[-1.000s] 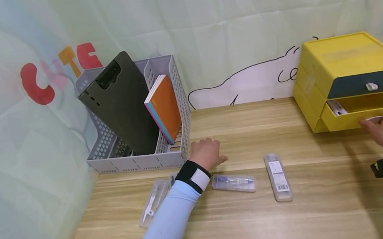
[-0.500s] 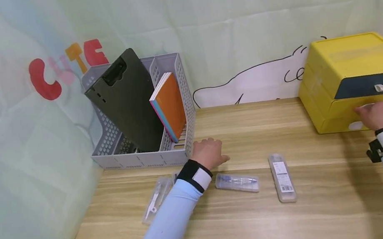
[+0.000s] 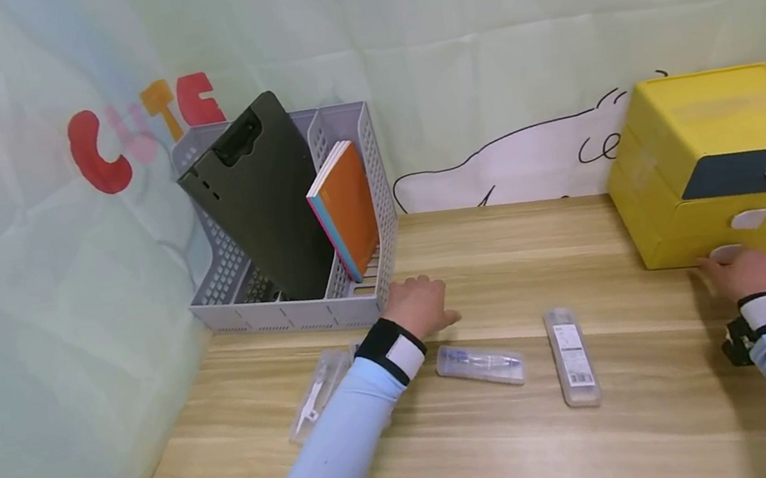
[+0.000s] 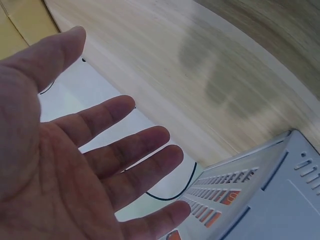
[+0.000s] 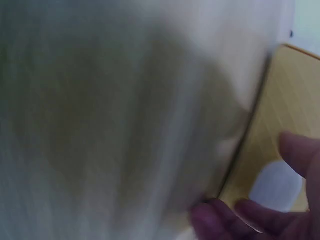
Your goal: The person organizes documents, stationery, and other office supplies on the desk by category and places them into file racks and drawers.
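Observation:
In the head view my right hand (image 3: 757, 273) is at the lower front of a yellow drawer box (image 3: 741, 103), beside a white oval pull (image 3: 726, 254). The right wrist view shows the thumb and fingers spread around a white pull (image 5: 277, 186), with a gap below the thumb. A second white pull (image 3: 750, 219) sits above it on a pushed-in yellow drawer; the top drawer front (image 3: 730, 175) is dark blue. My left hand (image 3: 419, 306) hovers by the front corner of a grey perforated file rack (image 3: 297, 314), palm visible and fingers extended in the left wrist view (image 4: 65, 170), holding nothing.
On the wooden table (image 3: 525, 452) lie a clear case with blue-tipped contents (image 3: 480, 365), a labelled clear case (image 3: 573, 358) and another clear case (image 3: 318, 394) partly behind the left forearm. A black clipboard (image 3: 267, 208) and orange-covered notebooks (image 3: 351, 210) stand in the rack.
The open yellow drawer has been pushed in, hiding its contents. My right hand has left its pull and moved down and left to the lower one. The left hand stays by the rack.

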`<action>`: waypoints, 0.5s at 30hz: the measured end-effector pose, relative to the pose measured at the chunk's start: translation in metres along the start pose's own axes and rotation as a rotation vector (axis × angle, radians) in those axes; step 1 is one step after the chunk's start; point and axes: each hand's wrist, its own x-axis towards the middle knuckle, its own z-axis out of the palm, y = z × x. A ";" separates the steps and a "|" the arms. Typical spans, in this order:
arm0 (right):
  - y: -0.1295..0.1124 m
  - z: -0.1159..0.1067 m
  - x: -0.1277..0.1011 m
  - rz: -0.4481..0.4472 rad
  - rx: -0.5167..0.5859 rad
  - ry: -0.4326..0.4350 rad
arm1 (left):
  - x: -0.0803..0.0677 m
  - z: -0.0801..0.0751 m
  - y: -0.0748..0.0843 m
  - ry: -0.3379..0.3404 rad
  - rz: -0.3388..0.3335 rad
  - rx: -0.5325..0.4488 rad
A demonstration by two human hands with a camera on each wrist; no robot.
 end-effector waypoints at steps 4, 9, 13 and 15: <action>0.002 0.004 -0.001 0.002 0.006 0.058 | 0.000 0.000 0.001 -0.005 -0.001 0.005; 0.000 -0.001 -0.003 0.046 -0.016 0.037 | 0.000 0.000 0.002 -0.006 -0.005 -0.001; 0.000 -0.003 -0.005 0.079 -0.057 0.009 | -0.001 0.000 0.003 0.005 -0.007 -0.004; 0.001 -0.003 -0.008 0.113 -0.080 -0.001 | -0.001 0.000 0.003 0.011 -0.005 -0.005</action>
